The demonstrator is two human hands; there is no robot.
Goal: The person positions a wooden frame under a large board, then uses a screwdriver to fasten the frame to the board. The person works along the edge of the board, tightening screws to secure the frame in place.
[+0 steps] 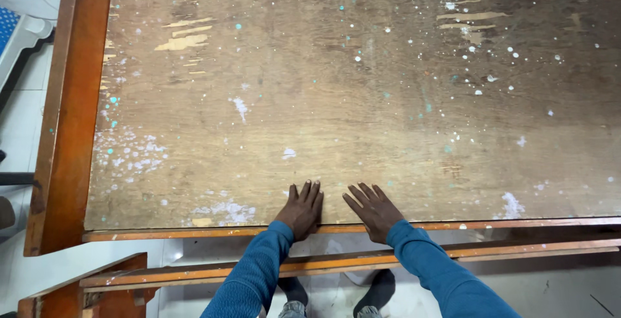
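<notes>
Both hands, left [301, 210] and right [374, 210], lie flat on the board's near edge [194, 230].

No packages, labels, signs or screens show anywhere in the frame.
</notes>
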